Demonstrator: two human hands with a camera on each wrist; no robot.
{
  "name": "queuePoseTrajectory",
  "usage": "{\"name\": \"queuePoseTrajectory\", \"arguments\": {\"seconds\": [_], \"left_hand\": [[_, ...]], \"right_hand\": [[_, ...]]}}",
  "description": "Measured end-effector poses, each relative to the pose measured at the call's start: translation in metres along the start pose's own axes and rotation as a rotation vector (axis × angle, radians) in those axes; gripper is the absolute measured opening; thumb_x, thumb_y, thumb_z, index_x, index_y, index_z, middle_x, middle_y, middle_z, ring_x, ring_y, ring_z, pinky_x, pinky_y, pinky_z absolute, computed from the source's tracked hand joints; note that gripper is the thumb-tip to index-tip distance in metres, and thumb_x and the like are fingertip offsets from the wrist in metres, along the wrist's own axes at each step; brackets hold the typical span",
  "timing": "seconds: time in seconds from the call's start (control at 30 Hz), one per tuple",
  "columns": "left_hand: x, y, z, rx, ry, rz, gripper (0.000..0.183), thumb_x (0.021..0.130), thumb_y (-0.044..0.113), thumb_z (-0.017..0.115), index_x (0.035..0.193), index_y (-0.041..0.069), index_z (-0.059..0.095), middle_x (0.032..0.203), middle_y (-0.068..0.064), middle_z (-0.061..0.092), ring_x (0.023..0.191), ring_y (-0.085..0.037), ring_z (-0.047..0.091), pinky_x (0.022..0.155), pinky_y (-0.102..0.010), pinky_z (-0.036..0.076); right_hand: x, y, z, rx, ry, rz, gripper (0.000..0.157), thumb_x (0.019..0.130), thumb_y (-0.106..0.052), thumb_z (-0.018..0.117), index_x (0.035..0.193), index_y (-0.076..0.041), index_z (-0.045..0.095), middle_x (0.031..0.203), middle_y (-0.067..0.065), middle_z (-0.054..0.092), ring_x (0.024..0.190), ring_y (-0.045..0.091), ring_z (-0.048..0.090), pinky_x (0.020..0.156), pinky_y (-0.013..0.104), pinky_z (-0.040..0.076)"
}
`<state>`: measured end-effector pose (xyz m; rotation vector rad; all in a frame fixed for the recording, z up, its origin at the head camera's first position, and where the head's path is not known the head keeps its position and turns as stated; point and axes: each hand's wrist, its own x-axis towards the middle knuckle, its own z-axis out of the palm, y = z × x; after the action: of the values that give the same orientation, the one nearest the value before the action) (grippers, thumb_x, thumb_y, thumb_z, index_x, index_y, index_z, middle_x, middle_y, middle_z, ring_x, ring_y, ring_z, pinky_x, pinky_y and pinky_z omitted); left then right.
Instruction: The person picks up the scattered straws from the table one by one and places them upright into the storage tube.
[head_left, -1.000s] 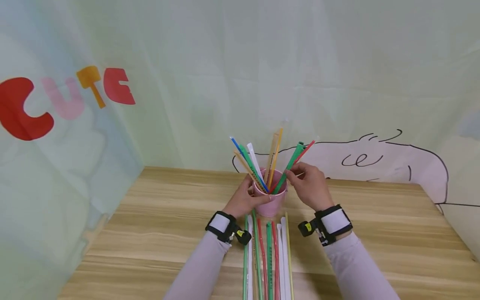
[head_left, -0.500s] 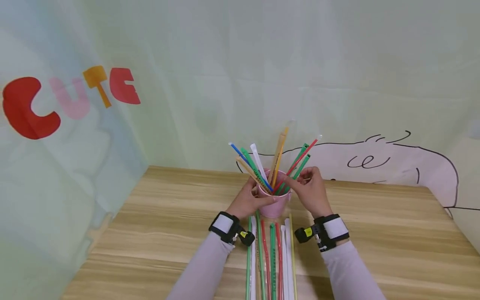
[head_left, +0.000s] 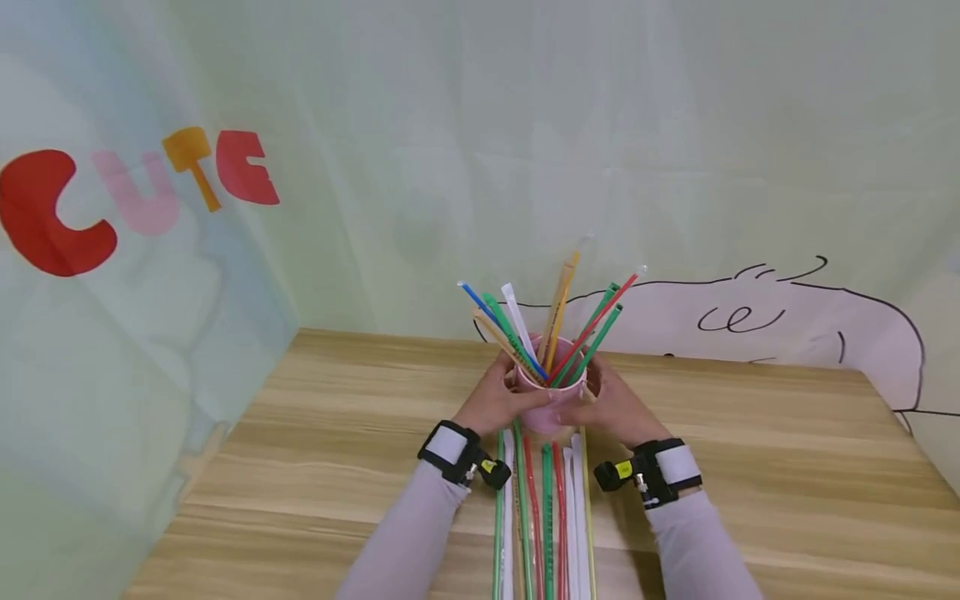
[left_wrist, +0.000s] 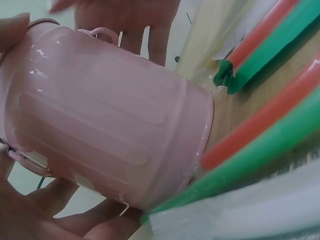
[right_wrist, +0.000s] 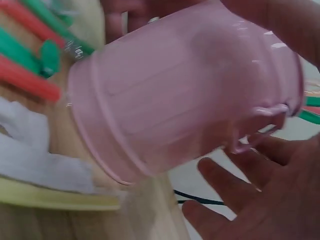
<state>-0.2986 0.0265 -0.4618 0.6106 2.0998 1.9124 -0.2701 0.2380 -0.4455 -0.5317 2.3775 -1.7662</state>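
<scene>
A small pink bucket (head_left: 547,421) stands on the wooden table, between my two hands. My left hand (head_left: 491,402) grips its left side, thumb across the front below the rim and fingers behind. At the other side is my right hand (head_left: 617,408), its thumb on the bucket's front and its spread fingers (right_wrist: 227,185) near the side handle ring (right_wrist: 260,127). Several wrapped drinking straws fan out of the bucket, among them a blue straw (head_left: 480,300), a white straw (head_left: 517,312), a yellow straw (head_left: 561,308) and a red straw (head_left: 611,302). Their lower ends are hidden inside.
Several more straws lie lengthwise in a row before the bucket, including a green straw (head_left: 547,508), a red straw (head_left: 533,500) and a yellow straw (head_left: 588,525). Their far ends come close to the bucket's base. Behind the wooden table (head_left: 360,400) hangs a printed cloth (head_left: 420,167).
My right hand has let go of a green straw, which now leans at the bucket's right, and has moved down onto the bucket's right side. The left hand keeps its grip.
</scene>
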Motion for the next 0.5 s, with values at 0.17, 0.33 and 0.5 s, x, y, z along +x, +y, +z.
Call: {"name": "queuePoseTrajectory", "arguments": {"seconds": [0.17,0.33,0.5], "left_hand": [[-0.005,0.013,-0.001,0.006,-0.021,0.001,0.083,0.083,0.021,0.077,0.15,0.029,0.029,0.147,-0.008,0.039,0.124,-0.024,0.042,0.1,-0.052,0.043],[-0.01,0.025,0.001,-0.005,-0.007,-0.004,0.082,0.082,0.024,0.078,0.149,0.028,0.031,0.143,-0.009,0.044,0.121,-0.02,0.046,0.101,-0.051,0.043],[-0.001,0.002,0.001,-0.039,0.013,-0.003,0.081,0.078,0.033,0.081,0.143,0.043,0.034,0.137,-0.001,0.049,0.115,-0.015,0.051,0.098,-0.047,0.044]], "right_hand": [[0.008,0.005,0.009,0.034,0.044,-0.036,0.087,0.072,-0.019,0.085,0.144,-0.024,0.036,0.139,0.004,0.046,0.129,0.021,0.035,0.107,0.063,0.027],[0.011,-0.004,0.015,0.09,0.032,-0.122,0.084,0.072,-0.007,0.083,0.142,-0.011,0.038,0.132,0.011,0.054,0.121,0.023,0.047,0.105,0.056,0.035],[0.008,-0.017,0.02,0.091,0.027,-0.154,0.079,0.074,-0.001,0.079,0.141,-0.001,0.037,0.131,0.019,0.054,0.118,0.028,0.049,0.101,0.052,0.04]]}}
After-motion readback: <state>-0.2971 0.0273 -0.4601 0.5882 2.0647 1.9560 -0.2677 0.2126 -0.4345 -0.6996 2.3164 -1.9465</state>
